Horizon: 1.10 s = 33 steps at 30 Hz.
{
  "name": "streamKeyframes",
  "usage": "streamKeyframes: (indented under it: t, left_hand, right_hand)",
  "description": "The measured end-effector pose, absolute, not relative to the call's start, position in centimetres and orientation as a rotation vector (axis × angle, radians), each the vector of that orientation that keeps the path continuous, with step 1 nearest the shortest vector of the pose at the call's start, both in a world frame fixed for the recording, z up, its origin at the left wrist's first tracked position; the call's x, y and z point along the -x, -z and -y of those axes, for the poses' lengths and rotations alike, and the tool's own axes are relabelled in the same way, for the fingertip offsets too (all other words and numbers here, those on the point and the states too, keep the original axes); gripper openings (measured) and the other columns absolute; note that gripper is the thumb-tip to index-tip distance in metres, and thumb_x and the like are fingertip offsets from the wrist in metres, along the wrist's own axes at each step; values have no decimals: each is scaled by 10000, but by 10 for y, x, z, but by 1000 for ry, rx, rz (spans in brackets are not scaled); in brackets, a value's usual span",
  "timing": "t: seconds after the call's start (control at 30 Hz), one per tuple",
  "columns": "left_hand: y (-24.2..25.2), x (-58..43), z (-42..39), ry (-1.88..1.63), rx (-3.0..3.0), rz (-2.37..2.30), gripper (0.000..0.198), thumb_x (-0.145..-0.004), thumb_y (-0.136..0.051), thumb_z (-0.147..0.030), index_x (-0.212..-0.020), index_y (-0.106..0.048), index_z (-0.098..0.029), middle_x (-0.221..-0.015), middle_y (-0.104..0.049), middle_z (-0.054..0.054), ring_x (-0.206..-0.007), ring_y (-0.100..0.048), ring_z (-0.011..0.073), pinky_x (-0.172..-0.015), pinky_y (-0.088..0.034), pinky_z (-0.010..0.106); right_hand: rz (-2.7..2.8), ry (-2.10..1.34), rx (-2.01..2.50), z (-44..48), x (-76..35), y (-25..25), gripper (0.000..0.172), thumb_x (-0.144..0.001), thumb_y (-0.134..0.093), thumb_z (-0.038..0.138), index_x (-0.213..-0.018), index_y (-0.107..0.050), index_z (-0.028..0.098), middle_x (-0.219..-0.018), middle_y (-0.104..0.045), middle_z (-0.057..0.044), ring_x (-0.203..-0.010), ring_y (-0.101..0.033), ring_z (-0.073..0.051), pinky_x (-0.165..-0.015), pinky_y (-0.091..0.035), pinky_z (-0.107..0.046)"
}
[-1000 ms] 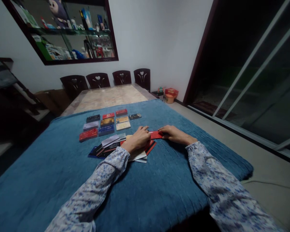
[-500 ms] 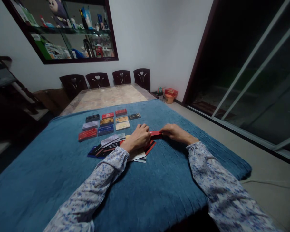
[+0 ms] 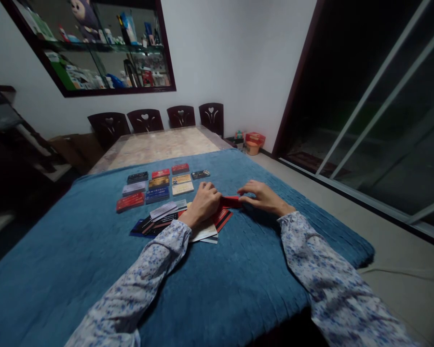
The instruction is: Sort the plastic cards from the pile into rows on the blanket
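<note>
A red card (image 3: 231, 202), perhaps a small stack, bridges the space between my hands above the blue cloth. My left hand (image 3: 205, 202) is closed around its left end, with the fingertips partly hidden. At the right end, my right hand (image 3: 263, 197) has its thumb by the card edge and its index finger raised apart from the thumb. Under and beside my left wrist lies a loose pile of mixed cards (image 3: 161, 224), including a white card (image 3: 207, 232) and a red and black card (image 3: 223, 219). My left hand and forearm cover part of this pile.
Beyond the pile, cards lie grouped in rows, among them a red stack (image 3: 130, 202), a blue stack (image 3: 157, 194), a gold stack (image 3: 159, 182) and a black card (image 3: 200, 174). The blue cloth (image 3: 235, 284) covers the near table. Chairs (image 3: 211, 118) line the far side.
My right hand's index finger has lifted and parted from the thumb at the red card's end. My left hand stays at the other end, barely moved.
</note>
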<state>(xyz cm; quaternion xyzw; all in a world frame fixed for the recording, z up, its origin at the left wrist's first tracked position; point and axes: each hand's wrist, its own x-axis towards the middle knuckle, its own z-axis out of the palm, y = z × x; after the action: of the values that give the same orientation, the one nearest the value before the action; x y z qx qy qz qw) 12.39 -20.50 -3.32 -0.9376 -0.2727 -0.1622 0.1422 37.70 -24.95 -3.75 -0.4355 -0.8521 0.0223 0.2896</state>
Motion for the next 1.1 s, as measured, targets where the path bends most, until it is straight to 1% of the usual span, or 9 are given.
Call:
streamKeyframes:
  t: [0.1, 0.27, 0.4, 0.57, 0.7, 0.77, 0.87, 1.0, 1.1]
  left_hand:
    - [37, -122, 203, 578, 2738, 864, 237, -958, -527, -155, -896, -755, -167, -888, -743, 115, -981, -583, 271, -906, -418, 463]
    - [38, -122, 201, 724, 2831, 979, 252, -933, -540, -129, -891, -783, -186, -894, -726, 103, -966, -600, 246, -891, -458, 427]
    - [40, -122, 202, 804, 2872, 1059, 229, -932, -571, -144, -912, -793, -192, -901, -694, 92, -957, -614, 234, -882, -474, 402]
    - [43, -122, 204, 894, 2902, 1083, 193, -935, -606, -168, -955, -795, -200, -938, -676, 83, -968, -619, 220, -891, -488, 376]
    - [42, -123, 205, 905, 2918, 1110, 177, -931, -621, -171, -959, -795, -192, -956, -678, 87, -965, -621, 217, -890, -496, 364]
    - [42, -123, 205, 895, 2931, 1111, 180, -933, -618, -174, -968, -795, -187, -966, -682, 92, -967, -622, 218, -890, -497, 366]
    - [42, -123, 203, 868, 2944, 1101, 194, -925, -608, -157, -975, -793, -184, -966, -689, 94, -985, -620, 223, -900, -491, 378]
    - [43, -123, 201, 839, 2936, 1106, 220, -903, -588, -123, -966, -791, -180, -967, -700, 96, -1012, -616, 233, -916, -474, 401]
    - [42, -123, 200, 823, 2935, 1118, 220, -899, -585, -130, -959, -792, -180, -968, -708, 99, -1020, -620, 238, -916, -473, 409]
  right_hand:
    - [2274, -61, 1185, 248, -378, 40, 227, -910, -673, 343, -1062, -773, 208, -939, -763, -92, -886, -628, -241, -815, -498, -382]
    - [2276, -21, 1238, 242, -377, 49, 226, -858, -652, 192, -1052, -769, 191, -957, -757, -98, -911, -610, -246, -839, -476, -385]
    - [2274, -48, 1227, 241, -372, 52, 214, -866, -634, 181, -1033, -766, 184, -938, -744, -95, -887, -590, -229, -834, -462, -365]
    - [2274, -143, 1174, 241, -363, 52, 153, -875, -627, 141, -938, -754, 197, -909, -729, -66, -858, -580, -200, -839, -444, -338]
    - [2248, -172, 1165, 241, -360, 55, 174, -854, -613, 98, -911, -750, 190, -885, -727, -60, -869, -574, -203, -832, -445, -331]
    - [2225, -175, 1163, 241, -360, 56, 176, -849, -610, 98, -904, -751, 187, -883, -731, -61, -876, -577, -205, -828, -449, -331]
    - [2175, -165, 1169, 240, -361, 57, 155, -859, -631, 143, -933, -760, 186, -900, -738, -71, -882, -586, -212, -822, -459, -336]
    - [2113, -132, 1166, 238, -362, 58, 185, -874, -619, 173, -986, -764, 191, -950, -747, -86, -887, -591, -226, -835, -474, -367]
    - [2086, -117, 1169, 236, -363, 59, 213, -855, -602, 163, -999, -756, 191, -915, -730, -84, -887, -593, -234, -826, -486, -372]
